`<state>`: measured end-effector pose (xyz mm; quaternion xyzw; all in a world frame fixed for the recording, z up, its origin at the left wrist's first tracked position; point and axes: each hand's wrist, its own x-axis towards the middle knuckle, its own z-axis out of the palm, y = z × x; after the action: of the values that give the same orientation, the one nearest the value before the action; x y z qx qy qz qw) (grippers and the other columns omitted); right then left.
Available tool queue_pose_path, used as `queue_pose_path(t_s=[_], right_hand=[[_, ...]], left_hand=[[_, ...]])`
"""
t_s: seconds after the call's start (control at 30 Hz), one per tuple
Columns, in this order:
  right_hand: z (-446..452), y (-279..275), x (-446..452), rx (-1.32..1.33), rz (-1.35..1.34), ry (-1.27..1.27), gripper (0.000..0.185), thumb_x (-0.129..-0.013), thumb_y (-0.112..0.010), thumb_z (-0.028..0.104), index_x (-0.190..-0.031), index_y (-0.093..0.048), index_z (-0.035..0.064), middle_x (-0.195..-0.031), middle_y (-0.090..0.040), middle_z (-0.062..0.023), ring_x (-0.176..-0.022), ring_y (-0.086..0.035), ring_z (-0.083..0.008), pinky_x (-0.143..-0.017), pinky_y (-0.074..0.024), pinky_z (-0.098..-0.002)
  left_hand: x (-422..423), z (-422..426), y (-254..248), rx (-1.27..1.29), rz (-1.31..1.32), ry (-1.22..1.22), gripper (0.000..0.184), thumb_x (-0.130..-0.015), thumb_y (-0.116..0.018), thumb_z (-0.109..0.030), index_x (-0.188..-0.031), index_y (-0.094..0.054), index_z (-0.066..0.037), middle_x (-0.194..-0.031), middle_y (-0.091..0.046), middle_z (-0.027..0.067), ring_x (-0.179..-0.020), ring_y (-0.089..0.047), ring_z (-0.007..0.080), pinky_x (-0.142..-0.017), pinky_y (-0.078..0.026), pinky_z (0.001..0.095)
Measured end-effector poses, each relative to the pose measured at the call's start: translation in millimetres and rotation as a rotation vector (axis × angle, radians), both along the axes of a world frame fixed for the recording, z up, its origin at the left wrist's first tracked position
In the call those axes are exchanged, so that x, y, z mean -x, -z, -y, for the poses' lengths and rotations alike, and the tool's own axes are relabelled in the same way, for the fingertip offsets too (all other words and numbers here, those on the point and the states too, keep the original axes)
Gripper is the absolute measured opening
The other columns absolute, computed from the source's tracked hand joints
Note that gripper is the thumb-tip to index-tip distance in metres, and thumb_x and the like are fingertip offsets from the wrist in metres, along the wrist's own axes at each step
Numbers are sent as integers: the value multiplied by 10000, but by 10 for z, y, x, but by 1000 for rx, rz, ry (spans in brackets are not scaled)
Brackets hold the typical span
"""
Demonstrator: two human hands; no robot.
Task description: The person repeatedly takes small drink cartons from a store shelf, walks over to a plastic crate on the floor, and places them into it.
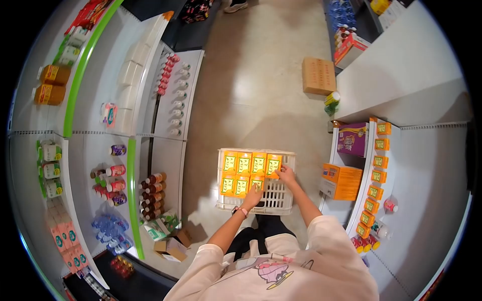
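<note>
A white plastic crate (281,201) stands upside down or filled in front of my body; I cannot tell which. On its top lie several orange boxes (244,163) in two rows, with white slats bare at the near right corner. My left hand (252,197) is at the near row, its fingers on the rightmost orange box (257,183) there. My right hand (286,175) has its fingers against the right side of the far row's end box (273,165).
Shelves with bottles (152,195) and packs rise on the left. On the right shelf stands a line of orange boxes (375,192) beside a larger orange carton (341,181). A cardboard box (318,76) sits on the floor ahead. Another person's shoe (236,7) shows at the top.
</note>
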<state>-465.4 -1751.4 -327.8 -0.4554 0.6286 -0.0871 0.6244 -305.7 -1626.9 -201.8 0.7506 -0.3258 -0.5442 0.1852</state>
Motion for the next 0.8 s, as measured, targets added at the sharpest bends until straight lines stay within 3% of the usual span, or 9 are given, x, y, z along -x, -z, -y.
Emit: queue_pose_path(t_s=[0.1, 0.23, 0.4, 0.5, 0.57, 0.67, 0.73, 0.8], right_hand=[[73, -190, -76, 84, -101, -158, 419, -792, -636, 129, -1171, -517, -3, -931, -647, -90, -794, -615, -137, -631, -494, -274], [70, -388, -133, 138, -136, -214, 378, -797, -585, 149, -1156, -534, 43, -966, -645, -115, -842, -618, -189, -736, -479, -310], [48, -444, -126, 274, -192, -359, 395, -769, -561, 241, -1123, -532, 68, -976, -626, -173, -920, -599, -290, -811, -460, -374], [111, -604, -222, 54, -333, -613, 411, -772, -536, 276, -1110, -546, 43, -1010, -611, -202, -956, -582, -330, -840, -450, -399], [132, -415, -186, 77, -464, -903, 449, -771, -506, 276, -1158, -528, 50, -1089, -576, -210, -1020, -552, -344, -857, -440, -398], [-58, -729, -379, 135, -646, -1218, 461, -771, -480, 240, -1174, -522, 22, -1152, -547, -210, -1043, -550, -336, -869, -438, -400], [-353, -149, -249, 449, -719, -1325, 456, -779, -489, 255, -1174, -525, 30, -1170, -540, -201, -992, -583, -320, -848, -457, -402], [-716, -1834, -932, -212, -705, -1240, 481, -779, -496, 282, -1196, -513, 44, -1201, -523, -189, -945, -605, -322, -842, -463, -414]], left_hand=[[-247, -347, 258, 30, 34, -165, 601, -837, -495, -277, -1316, -305, 31, -1166, -506, 274, -1090, -487, 392, -901, -398, 396], [-621, -675, 4, -55, 202, -71, 527, -825, -512, -248, -1270, -373, -1, -1110, -553, 230, -1034, -524, 381, -877, -417, 421], [-871, -1140, -128, -187, 222, -229, 481, -821, -500, -267, -1244, -424, -52, -1084, -576, 205, -1007, -549, 347, -870, -423, 419], [-919, -1387, -175, -150, 191, -349, 472, -820, -494, -265, -1238, -425, -59, -996, -608, 204, -948, -574, 350, -841, -436, 418], [-890, -1522, -299, -114, 194, -414, 454, -817, -491, -251, -1224, -437, -58, -944, -619, 203, -911, -584, 354, -820, -445, 417], [-803, -1813, -427, -65, 194, -494, 436, -814, -488, -238, -1208, -451, -55, -915, -624, 206, -884, -590, 363, -798, -453, 418], [-695, -2076, -475, -5, 198, -572, 400, -814, -483, -229, -1171, -492, -47, -923, -620, 213, -895, -588, 359, -792, -455, 409], [-569, -2402, -431, 62, 180, -609, 380, -815, -486, -228, -1145, -517, -42, -924, -617, 219, -901, -586, 355, -791, -455, 400]])
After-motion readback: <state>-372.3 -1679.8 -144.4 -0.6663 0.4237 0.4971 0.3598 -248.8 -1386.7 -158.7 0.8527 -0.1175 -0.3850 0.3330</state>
